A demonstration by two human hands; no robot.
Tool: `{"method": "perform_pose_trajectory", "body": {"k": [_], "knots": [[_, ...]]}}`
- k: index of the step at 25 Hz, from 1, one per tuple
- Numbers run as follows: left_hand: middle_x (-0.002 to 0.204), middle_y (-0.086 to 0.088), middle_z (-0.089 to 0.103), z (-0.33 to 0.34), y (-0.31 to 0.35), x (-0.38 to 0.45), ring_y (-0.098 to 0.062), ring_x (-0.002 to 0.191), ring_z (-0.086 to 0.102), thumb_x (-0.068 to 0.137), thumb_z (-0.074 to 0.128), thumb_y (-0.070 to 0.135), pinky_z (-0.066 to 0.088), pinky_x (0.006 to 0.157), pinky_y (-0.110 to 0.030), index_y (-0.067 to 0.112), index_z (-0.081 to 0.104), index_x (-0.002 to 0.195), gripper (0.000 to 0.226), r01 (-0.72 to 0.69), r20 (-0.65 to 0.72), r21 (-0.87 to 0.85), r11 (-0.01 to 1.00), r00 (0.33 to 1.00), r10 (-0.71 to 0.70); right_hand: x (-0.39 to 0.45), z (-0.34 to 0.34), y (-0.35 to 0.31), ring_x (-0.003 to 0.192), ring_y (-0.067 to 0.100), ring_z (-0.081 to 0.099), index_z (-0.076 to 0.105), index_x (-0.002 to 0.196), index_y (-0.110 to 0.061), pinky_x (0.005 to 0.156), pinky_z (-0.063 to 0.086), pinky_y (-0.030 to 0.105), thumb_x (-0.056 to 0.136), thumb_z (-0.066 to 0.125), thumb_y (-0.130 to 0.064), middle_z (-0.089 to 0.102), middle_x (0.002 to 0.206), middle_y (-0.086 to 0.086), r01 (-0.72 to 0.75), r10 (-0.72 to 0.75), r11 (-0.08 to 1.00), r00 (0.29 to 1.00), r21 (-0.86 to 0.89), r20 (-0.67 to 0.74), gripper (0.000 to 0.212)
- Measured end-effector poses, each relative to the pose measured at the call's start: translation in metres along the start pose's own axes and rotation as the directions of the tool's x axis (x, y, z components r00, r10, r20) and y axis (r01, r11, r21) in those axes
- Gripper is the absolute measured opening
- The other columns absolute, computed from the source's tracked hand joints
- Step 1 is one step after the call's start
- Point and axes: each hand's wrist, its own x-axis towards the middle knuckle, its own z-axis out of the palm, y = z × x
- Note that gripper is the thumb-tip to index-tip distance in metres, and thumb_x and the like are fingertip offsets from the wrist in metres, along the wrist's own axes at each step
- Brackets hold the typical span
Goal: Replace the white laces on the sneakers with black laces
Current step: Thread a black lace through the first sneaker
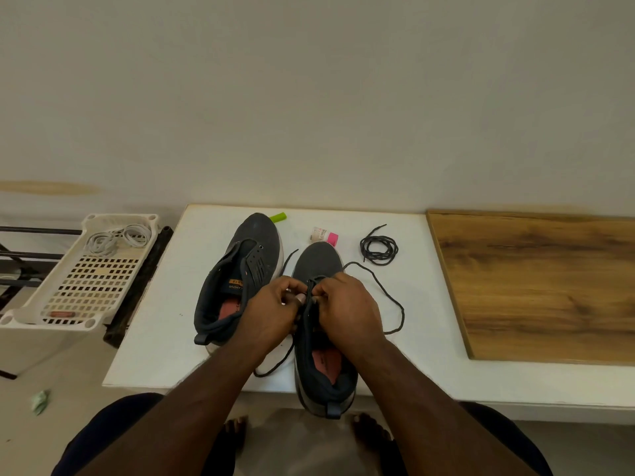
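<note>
On white tabletop point(165, 338), near-right dark grey mesh sneaker point(318, 262): left hand point(271, 312) and right hand point(347, 304) both pinch thin black lace point(385, 290) over its eyelets; coiled spare black lace point(379, 249) far right.

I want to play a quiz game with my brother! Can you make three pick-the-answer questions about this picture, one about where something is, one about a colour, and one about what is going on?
1. Where do the coiled white laces lie?
A. in the white plastic basket
B. on the brown wooden board
C. inside a sneaker

2. What colour is the small cap beyond the sneakers?
A. blue
B. pink
C. orange

3. The dark grey sneaker on the left is:
A. tied
B. half-laced
C. unlaced

Answers:
1 A, the coils rest at the basket's far end.
2 B, it shows bright pink.
3 C, its eyelets are bare; both hands, left hand and right hand, work the loose black lace into the other sneaker.
</note>
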Motion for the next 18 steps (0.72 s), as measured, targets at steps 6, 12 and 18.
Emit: {"method": "perform_pose_trajectory", "body": {"k": [6,12,18], "knots": [[0.077,0.002,0.066,0.005,0.004,-0.003,-0.006,0.069,0.061,0.095,0.061,0.019,0.045,0.058,-0.012,0.021,0.065,0.086,0.01,-0.055,-0.086,0.158,0.986,0.994,0.069,-0.006,-0.008,0.0,0.097,0.014,0.061,0.069,0.109,-0.024,0.085,0.054,0.034,0.094,0.06,-0.02,0.068,0.098,-0.004,-0.047,0.061,0.982,0.996,0.183,-0.069,0.019],[0.075,0.0,0.069,-0.002,0.003,-0.003,-0.017,0.074,0.067,0.089,0.067,0.018,0.057,0.074,-0.037,0.023,0.07,0.081,0.01,-0.069,-0.064,0.034,0.997,0.995,0.071,-0.062,-0.05,-0.018,0.1,0.005,0.062,0.064,0.128,-0.031,0.088,0.051,0.02,0.094,0.061,-0.028,0.07,0.111,-0.011,-0.018,0.01,0.97,0.999,0.242,0.038,0.035],[0.079,0.001,0.071,-0.004,0.004,-0.009,-0.017,0.08,0.069,0.09,0.068,0.011,0.057,0.076,-0.033,0.019,0.074,0.084,0.012,-0.057,-0.072,-0.065,0.996,0.996,0.052,-0.079,-0.009,-0.036,0.128,0.022,0.043,0.031,0.153,-0.031,0.104,0.043,0.036,0.097,0.047,-0.038,0.047,0.147,-0.004,0.092,-0.084,0.993,0.991,-0.077,0.101,0.059]]}}
